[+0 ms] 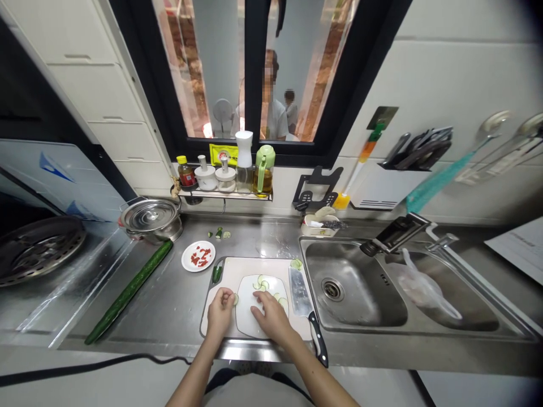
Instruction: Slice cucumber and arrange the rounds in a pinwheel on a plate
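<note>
"Steel surface (169, 308), window (254, 85) behind. What are you holding?"

"My left hand (221, 308) pinches a cucumber slice (236, 300) at the left edge of the plate (246, 321); likely light, bendy, slippery, so I'd take its rim. My right hand (270, 314) is loosely spread over the plate, on a cutting board (231, 268) by the surface's front edge."

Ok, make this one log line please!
left hand: at cucumber slice | right hand: open, over square plate | knife blade: on cutting board
</note>
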`<action>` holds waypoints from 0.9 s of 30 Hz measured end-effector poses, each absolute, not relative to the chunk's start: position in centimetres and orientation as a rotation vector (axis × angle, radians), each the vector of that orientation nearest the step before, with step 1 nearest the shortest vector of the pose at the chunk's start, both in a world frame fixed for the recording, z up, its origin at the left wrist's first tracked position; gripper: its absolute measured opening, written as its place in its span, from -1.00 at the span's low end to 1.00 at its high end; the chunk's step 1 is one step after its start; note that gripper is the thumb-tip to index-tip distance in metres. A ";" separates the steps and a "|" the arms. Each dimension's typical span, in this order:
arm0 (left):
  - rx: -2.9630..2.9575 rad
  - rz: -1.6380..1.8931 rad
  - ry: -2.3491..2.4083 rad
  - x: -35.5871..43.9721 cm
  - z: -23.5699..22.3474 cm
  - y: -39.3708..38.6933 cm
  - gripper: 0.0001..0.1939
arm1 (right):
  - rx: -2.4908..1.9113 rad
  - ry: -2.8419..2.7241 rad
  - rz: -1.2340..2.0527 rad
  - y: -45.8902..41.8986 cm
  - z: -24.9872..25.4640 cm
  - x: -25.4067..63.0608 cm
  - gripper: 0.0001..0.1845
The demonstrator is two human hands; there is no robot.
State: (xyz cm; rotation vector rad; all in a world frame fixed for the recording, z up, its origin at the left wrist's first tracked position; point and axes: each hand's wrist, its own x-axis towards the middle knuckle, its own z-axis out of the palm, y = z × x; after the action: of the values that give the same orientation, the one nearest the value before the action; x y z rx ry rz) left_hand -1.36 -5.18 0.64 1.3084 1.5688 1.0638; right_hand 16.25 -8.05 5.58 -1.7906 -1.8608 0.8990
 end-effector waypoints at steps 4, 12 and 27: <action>1.280 1.057 1.453 -0.2 1.9 -5.3 -0.69 | -1.636 -1.855 0.963 -6.9 4.8 14.9 -0.64; 1.157 1.069 1.295 0.8 3.0 -5.6 -0.67 | -1.583 -1.798 0.999 -6.4 4.8 14.4 -0.88; 1.065 1.009 1.196 1.3 4.0 -5.5 -0.66 | -1.526 -1.562 1.053 -6.2 5.4 16.5 -0.86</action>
State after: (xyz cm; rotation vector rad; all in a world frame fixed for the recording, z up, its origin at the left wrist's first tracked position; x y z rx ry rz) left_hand 1.31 -5.51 4.01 1.0645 1.1963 1.0092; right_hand 16.46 -6.20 5.36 -1.5262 -1.5625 1.0534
